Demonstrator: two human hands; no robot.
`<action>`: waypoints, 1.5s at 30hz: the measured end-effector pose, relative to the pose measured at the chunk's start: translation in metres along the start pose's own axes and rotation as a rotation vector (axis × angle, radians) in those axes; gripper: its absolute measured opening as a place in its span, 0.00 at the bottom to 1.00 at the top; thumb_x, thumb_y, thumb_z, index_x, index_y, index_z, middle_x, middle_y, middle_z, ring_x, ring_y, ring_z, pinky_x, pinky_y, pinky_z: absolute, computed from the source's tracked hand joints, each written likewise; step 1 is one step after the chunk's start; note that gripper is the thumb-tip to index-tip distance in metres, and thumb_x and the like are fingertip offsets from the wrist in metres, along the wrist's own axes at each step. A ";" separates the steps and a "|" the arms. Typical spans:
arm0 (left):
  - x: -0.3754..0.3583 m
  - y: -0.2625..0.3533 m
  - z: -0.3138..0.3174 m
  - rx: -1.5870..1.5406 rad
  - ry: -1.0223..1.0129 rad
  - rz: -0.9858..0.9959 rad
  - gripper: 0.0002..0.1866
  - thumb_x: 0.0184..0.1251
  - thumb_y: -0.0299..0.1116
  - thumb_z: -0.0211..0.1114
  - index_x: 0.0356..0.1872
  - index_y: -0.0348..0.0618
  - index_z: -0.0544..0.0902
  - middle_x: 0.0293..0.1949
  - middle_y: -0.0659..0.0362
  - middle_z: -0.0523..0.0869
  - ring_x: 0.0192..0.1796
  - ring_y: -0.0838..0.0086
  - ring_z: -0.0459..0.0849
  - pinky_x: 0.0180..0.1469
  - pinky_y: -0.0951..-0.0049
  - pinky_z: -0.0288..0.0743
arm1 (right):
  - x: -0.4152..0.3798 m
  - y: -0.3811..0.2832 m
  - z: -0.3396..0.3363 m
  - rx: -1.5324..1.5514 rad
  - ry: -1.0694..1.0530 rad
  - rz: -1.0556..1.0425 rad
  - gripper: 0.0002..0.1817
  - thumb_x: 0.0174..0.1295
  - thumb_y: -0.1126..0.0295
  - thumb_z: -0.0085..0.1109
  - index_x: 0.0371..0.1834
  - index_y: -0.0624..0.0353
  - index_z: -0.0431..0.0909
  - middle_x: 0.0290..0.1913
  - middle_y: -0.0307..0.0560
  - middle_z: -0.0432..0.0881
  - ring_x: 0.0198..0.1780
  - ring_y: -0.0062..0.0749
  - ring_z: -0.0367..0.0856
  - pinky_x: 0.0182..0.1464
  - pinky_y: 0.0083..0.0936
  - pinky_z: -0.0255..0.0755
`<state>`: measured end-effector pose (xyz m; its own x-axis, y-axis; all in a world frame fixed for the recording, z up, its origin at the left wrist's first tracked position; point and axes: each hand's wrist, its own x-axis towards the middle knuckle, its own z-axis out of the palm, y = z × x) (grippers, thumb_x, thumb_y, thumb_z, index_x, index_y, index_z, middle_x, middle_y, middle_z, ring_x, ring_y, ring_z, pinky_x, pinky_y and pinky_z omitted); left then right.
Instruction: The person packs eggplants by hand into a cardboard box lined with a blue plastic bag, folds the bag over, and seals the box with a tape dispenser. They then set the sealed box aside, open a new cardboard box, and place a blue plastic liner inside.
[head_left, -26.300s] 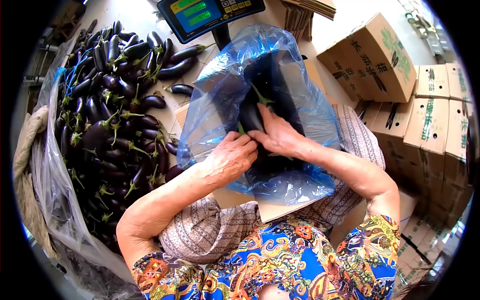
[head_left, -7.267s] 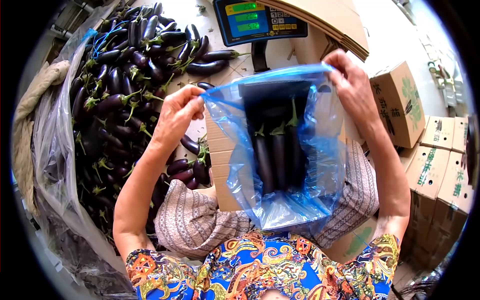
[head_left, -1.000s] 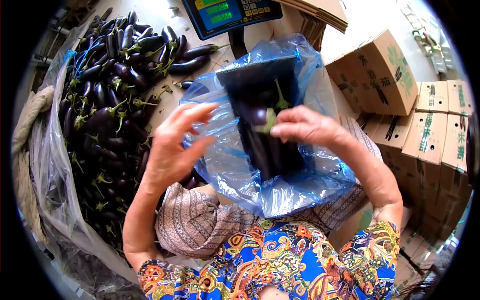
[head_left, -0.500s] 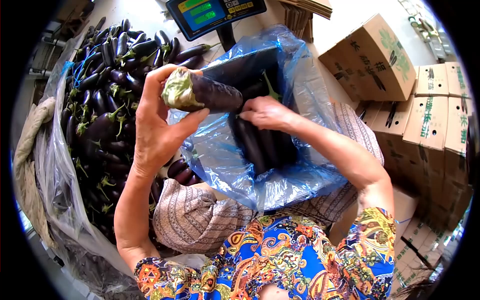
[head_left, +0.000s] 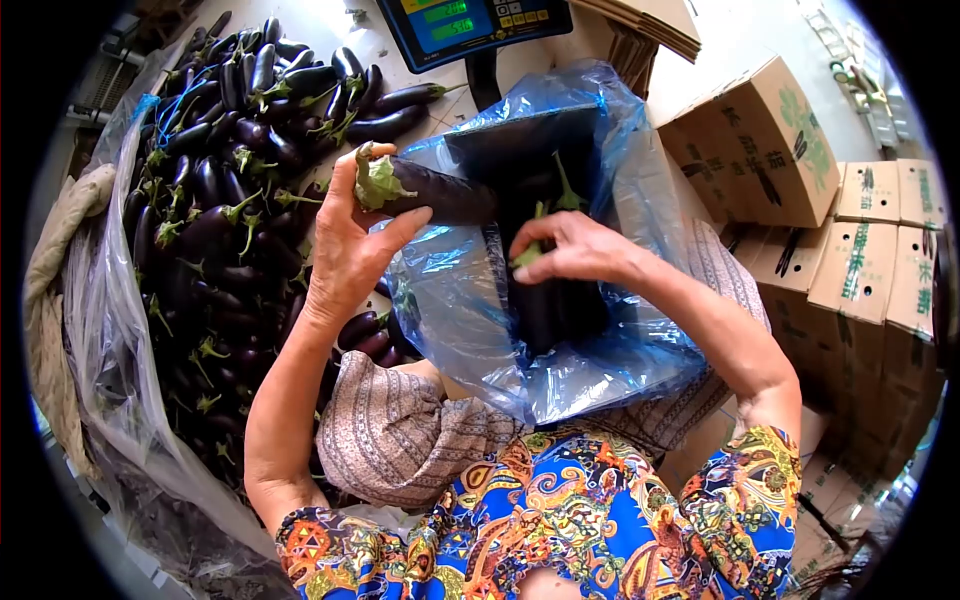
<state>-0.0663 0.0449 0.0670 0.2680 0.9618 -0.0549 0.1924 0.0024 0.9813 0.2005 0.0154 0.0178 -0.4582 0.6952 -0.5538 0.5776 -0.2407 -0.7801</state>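
My left hand (head_left: 350, 235) is wrapped round a dark purple eggplant (head_left: 450, 195), thumb below and fingers above. Its green cap points left, and its dark end reaches over the edge of the lined box. Inside that box, my right hand (head_left: 578, 246) pinches the green cap of another eggplant (head_left: 538, 312), which lies lengthwise among others. A blue-tinted plastic liner (head_left: 450, 290) covers the box walls and spills over the rim. One more green stem (head_left: 568, 182) sticks up behind my right hand.
On the left lies a big heap of eggplants (head_left: 215, 200) in clear plastic sheeting (head_left: 110, 330). A digital scale display (head_left: 470, 25) stands behind the box. To the right are a tilted printed carton (head_left: 755, 150) and stacked cartons (head_left: 850, 265). Flat cardboard (head_left: 640, 30) lies at the back.
The view has shifted, so the scene sits further right. My right hand has moved from the far end of the box's eggplants onto a green cap. My left hand still holds its eggplant.
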 end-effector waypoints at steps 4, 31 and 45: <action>0.000 0.009 0.002 0.073 -0.021 0.045 0.35 0.56 0.19 0.71 0.67 0.41 0.68 0.46 0.59 0.83 0.49 0.75 0.84 0.57 0.74 0.79 | -0.065 -0.007 0.044 -0.261 0.084 -0.566 0.09 0.57 0.70 0.66 0.40 0.57 0.86 0.42 0.46 0.87 0.45 0.39 0.83 0.48 0.35 0.76; 0.006 -0.025 0.136 1.379 -0.832 0.048 0.29 0.64 0.61 0.64 0.29 0.40 0.90 0.32 0.48 0.89 0.38 0.53 0.89 0.40 0.56 0.82 | -0.207 -0.030 -0.039 0.400 0.812 -0.402 0.07 0.65 0.78 0.64 0.44 0.65 0.87 0.39 0.45 0.88 0.42 0.23 0.85 0.47 0.18 0.78; 0.023 0.030 0.091 0.541 -0.725 0.297 0.46 0.51 0.43 0.79 0.70 0.39 0.66 0.60 0.42 0.78 0.61 0.48 0.79 0.64 0.56 0.72 | -0.172 -0.058 -0.047 0.437 0.823 -0.464 0.08 0.69 0.78 0.59 0.46 0.65 0.85 0.41 0.44 0.88 0.45 0.26 0.86 0.52 0.19 0.78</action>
<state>0.0311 0.0420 0.0789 0.8617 0.4981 -0.0966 0.3842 -0.5163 0.7654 0.2774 -0.0588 0.1714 0.1243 0.9898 0.0698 0.0917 0.0586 -0.9941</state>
